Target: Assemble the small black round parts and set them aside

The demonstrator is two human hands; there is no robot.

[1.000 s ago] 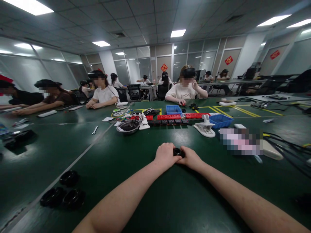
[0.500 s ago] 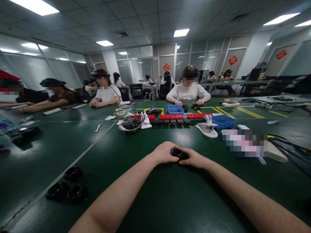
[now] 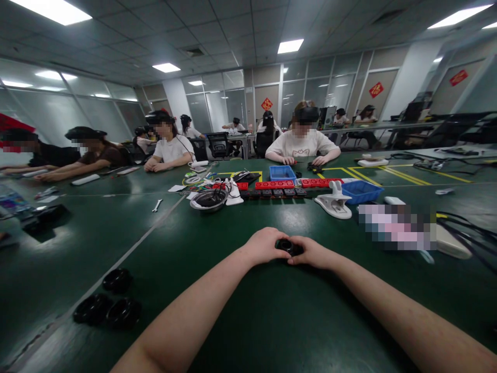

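black ring [image 3: 286, 245] sits between two hands [image 3: 266, 245], three rings [image 3: 117, 280] leftward.

Lit ceiling panel [image 3: 290, 46], glass partitions [image 3: 62, 116], white pillar [image 3: 175, 97], red diamond sign [image 3: 376, 89], black chair [image 3: 218, 146], green table [image 3: 101, 223]

Between my left fingers [image 3: 267, 245] and right fingers [image 3: 309, 251] I hold a black round piece [image 3: 286, 245] over the table [image 3: 217, 233]. Three black rings [image 3: 123, 314] cluster at my left, toward the near edge. Beyond my hands, a white clip [image 3: 334, 208] and blue trays [image 3: 361, 194] stand toward the far edge, where a co-worker [image 3: 305, 144] sits.
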